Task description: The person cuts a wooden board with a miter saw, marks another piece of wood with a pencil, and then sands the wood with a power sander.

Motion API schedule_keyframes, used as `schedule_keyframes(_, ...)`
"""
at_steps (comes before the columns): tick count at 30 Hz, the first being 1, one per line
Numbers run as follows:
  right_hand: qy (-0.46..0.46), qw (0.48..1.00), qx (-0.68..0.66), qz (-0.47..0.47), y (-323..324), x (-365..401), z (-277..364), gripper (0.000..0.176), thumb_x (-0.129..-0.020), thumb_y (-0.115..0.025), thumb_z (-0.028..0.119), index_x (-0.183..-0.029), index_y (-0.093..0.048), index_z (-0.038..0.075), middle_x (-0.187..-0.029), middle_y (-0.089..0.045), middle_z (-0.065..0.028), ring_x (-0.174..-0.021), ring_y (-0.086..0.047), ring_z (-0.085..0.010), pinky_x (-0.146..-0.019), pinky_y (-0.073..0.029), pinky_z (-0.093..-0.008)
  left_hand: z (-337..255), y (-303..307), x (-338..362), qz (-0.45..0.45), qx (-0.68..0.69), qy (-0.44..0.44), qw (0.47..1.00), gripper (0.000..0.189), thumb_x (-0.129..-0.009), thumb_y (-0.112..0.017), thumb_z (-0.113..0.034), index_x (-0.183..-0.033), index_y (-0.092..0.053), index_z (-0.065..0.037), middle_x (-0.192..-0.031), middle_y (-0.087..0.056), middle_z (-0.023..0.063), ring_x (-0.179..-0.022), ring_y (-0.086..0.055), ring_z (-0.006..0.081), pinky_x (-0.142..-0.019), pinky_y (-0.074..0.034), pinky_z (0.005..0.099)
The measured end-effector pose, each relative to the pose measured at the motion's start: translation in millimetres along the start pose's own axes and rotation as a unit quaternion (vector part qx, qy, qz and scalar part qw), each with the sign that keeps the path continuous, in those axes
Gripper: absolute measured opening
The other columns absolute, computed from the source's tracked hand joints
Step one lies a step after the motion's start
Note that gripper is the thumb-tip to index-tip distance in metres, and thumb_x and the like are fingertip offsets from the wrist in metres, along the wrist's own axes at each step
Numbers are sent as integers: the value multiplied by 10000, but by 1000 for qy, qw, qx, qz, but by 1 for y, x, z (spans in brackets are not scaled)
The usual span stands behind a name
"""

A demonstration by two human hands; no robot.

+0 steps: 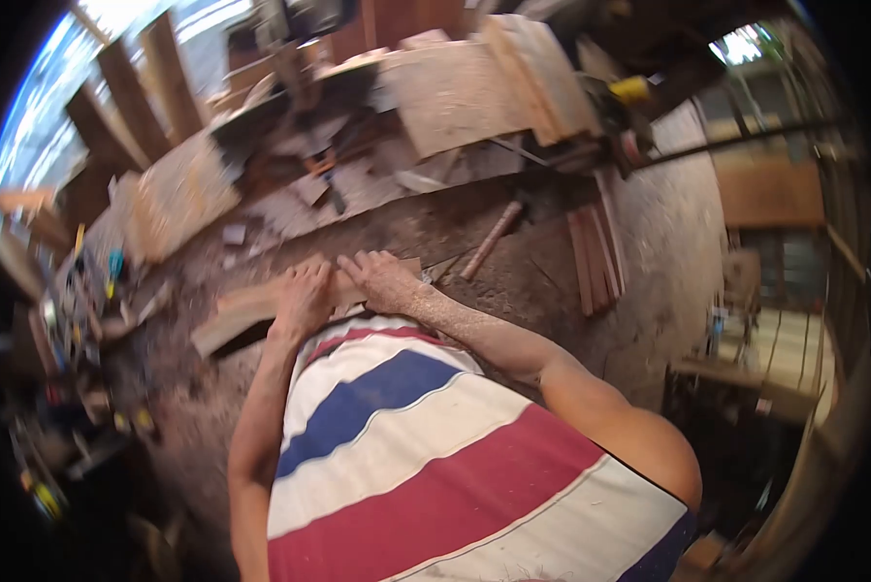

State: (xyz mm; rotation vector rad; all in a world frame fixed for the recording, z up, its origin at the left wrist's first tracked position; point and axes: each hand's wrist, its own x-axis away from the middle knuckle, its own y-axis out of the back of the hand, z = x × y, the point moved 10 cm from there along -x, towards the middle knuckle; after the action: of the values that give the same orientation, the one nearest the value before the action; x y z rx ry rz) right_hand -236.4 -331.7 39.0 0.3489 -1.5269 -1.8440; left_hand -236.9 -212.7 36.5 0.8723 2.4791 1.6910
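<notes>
A length of pale wooden board (237, 308) lies across the workbench close in front of my body. My left hand (305, 293) rests over its middle, with the fingers bent over the wood. Right beside it, my right hand (385, 279) grips the board's right part, fingers curled over the top. The two hands almost touch. Sawdust clings to my right forearm. The undersides of both hands and the board's near edge by my body are hidden.
On the workbench (377, 218) lie a reddish rod (494, 240) and several wood strips (596, 257). Farther back are an orange-and-black tool (325, 175), a wide plank (455, 92) and sawdust. Assorted tools (96, 276) crowd the left side. Slatted wood (794, 344) stands at right.
</notes>
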Motion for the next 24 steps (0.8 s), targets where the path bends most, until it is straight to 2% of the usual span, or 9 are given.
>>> schedule_keyframes(3,-30,997,-75,3,20,35,-57,788,-746,-896,301,-1404,-580,4,-1213,-688,-184,-1101,-721,-381,-967,-598,-504,-37,48,-4,-110,35,-73,991,902,-739,-939,-190,-1545,-541,-117,-1546,-602,142,-1503,-514,332,-1294,-349,518)
schedule_keyframes(8,-265,939,-169,-141,31,162,-174,831,-785,-917,404,-1440,-574,23,-1265,-712,-246,-1139,-742,-429,-975,-622,-510,55,73,54,-224,225,148,937,631,-941,-855,-208,-1504,-629,-36,-1515,-662,195,-1444,-595,377,-1244,-435,480)
schedule_keyframes(11,-415,876,-196,-152,38,195,-249,964,-803,-916,442,-1544,-495,-8,-1401,-677,-269,-1270,-701,-438,-1066,-590,-511,179,-12,143,-177,259,350,883,604,-1002,-818,-227,-1499,-607,43,-1471,-677,257,-1368,-655,356,-1197,-476,459)
schedule_keyframes(14,-466,850,-159,-185,76,185,-336,995,-851,-852,540,-1570,-450,-18,-1445,-648,-295,-1304,-679,-453,-1082,-572,-540,256,-95,226,-91,256,431,860,498,-959,-834,-269,-1318,-712,54,-1205,-783,239,-1119,-751,339,-1022,-568,435)
schedule_keyframes(16,-475,835,-197,-194,116,162,-383,966,-834,-854,551,-1530,-515,-27,-1409,-683,-305,-1260,-709,-451,-1056,-588,-532,276,-132,267,-105,225,423,871,430,-934,-845,-265,-1229,-747,33,-1057,-796,181,-952,-760,292,-871,-595,415)
schedule_keyframes(18,-451,846,-177,-221,145,138,-435,980,-835,-865,550,-1556,-512,-12,-1430,-674,-323,-1288,-702,-449,-1064,-584,-521,275,-182,303,-18,383,508,771,411,-924,-856,-252,-1220,-758,16,-1038,-779,127,-861,-745,232,-758,-590,383)
schedule_keyframes(19,-382,864,-110,-309,142,122,-472,920,-877,-851,506,-1606,-506,63,-1483,-621,-308,-1378,-612,-480,-1143,-522,-539,267,-197,316,10,424,535,731,390,-937,-846,-253,-1210,-767,13,-1035,-785,123,-867,-748,229,-766,-594,377)
schedule_keyframes(21,-408,878,84,-234,170,91,-477,794,-973,-790,464,-1651,-520,153,-1568,-518,-290,-1455,-501,-496,-1209,-448,-570,253,-213,342,-15,423,539,728,351,-963,-826,-256,-1192,-787,8,-1028,-798,115,-880,-754,224,-780,-601,367)
schedule_keyframes(24,-316,901,191,-226,145,36,-515,648,-1019,-739,420,-1614,-584,216,-1527,-505,-253,-1399,-503,-488,-1183,-452,-598,225,-221,364,-73,429,539,721,306,-1002,-796,-259,-1163,-816,0,-1018,-818,102,-899,-763,215,-802,-612,352)
